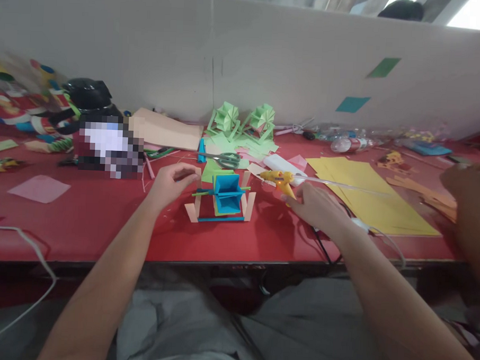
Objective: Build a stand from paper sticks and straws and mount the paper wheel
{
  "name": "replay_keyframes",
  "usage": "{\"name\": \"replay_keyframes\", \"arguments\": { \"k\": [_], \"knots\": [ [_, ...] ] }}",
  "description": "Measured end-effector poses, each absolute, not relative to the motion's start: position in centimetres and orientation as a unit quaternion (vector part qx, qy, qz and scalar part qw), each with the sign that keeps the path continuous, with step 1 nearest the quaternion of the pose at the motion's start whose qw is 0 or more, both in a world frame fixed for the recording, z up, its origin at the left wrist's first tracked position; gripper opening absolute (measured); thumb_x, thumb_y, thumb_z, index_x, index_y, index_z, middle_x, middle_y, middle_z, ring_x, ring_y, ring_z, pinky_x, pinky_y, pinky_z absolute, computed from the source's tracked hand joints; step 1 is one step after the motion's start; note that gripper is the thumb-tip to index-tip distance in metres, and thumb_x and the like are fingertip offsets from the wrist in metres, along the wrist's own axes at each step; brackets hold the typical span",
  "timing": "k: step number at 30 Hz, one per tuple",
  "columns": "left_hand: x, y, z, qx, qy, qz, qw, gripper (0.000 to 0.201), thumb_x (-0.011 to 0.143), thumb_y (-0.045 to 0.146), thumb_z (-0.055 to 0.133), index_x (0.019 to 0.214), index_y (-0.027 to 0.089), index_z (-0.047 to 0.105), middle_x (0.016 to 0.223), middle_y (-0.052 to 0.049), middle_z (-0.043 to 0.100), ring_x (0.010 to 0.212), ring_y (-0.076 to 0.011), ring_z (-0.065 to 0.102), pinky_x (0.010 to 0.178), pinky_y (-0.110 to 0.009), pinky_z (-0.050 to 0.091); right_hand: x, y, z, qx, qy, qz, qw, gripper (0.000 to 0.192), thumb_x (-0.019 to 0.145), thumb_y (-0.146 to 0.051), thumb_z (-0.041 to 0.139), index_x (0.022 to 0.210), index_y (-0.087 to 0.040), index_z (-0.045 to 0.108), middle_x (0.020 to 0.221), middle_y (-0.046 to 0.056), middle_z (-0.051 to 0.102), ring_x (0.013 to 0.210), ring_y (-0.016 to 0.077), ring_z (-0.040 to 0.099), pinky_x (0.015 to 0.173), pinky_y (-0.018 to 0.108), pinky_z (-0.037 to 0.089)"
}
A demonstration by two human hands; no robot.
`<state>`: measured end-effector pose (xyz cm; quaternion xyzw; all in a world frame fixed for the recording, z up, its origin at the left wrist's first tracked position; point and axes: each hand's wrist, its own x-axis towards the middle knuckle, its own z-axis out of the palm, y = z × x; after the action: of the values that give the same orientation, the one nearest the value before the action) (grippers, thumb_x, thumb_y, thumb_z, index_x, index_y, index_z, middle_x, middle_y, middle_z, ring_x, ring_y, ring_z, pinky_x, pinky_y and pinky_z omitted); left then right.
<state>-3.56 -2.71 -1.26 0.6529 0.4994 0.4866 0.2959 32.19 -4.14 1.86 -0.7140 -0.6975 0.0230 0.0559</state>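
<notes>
A blue paper model [226,196] on tan strip legs is seen standing on the red surface [103,216]; its left leg top is pinched by the left hand [172,181], fingers curled; the right hand [316,207] is laid just right of the model, its fingertips touching a yellow glue gun [278,180] whose grip cannot be made out as clasped; yellow paper sheets [374,199] are spread to the right; scissors [225,159] and two green folded wheels [245,119] are set behind the model; another person's arm [472,201] is seen at the right edge.
</notes>
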Motion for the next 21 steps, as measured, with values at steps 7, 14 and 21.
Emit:
{"name": "replay_keyframes", "arguments": {
  "k": [7,14,21],
  "knots": [
    [-3.6,-2.0,-1.7,0.653,0.509,0.482,0.288,0.035,0.076,0.047,0.076,0.091,0.017,0.073,0.097,-0.010,0.077,0.096,-0.0268,0.072,0.093,-0.039,0.056,31.7,-0.8,-0.3,-0.715,-0.690,0.070,0.095,0.043,0.082,-0.055,0.063,0.103,-0.017,0.067,0.104,0.018,0.072,0.088,0.0326,0.068,0.063,0.034,0.042],
    [-3.7,-1.5,-2.0,0.656,0.506,0.484,0.283,0.032,0.075,0.045,0.076,0.088,0.016,0.073,0.092,-0.009,0.077,0.092,-0.0259,0.073,0.089,-0.037,0.056,31.8,0.8,-0.9,-0.641,-0.669,0.204,0.316,0.028,0.079,-0.041,0.065,0.089,-0.015,0.067,0.080,0.009,0.070,0.069,0.0216,0.062,0.062,0.033,0.045],
    [-3.7,-1.6,-2.1,0.653,0.510,0.484,0.282,0.032,0.077,0.045,0.074,0.089,0.016,0.074,0.094,-0.010,0.078,0.093,-0.0269,0.072,0.090,-0.039,0.057,30.1,-1.3,2.1,-0.522,-0.667,0.320,0.423,0.039,0.077,-0.052,0.073,0.090,-0.016,0.067,0.065,0.002,0.062,0.058,0.0161,0.056,0.056,0.029,0.046]
  ]
}}
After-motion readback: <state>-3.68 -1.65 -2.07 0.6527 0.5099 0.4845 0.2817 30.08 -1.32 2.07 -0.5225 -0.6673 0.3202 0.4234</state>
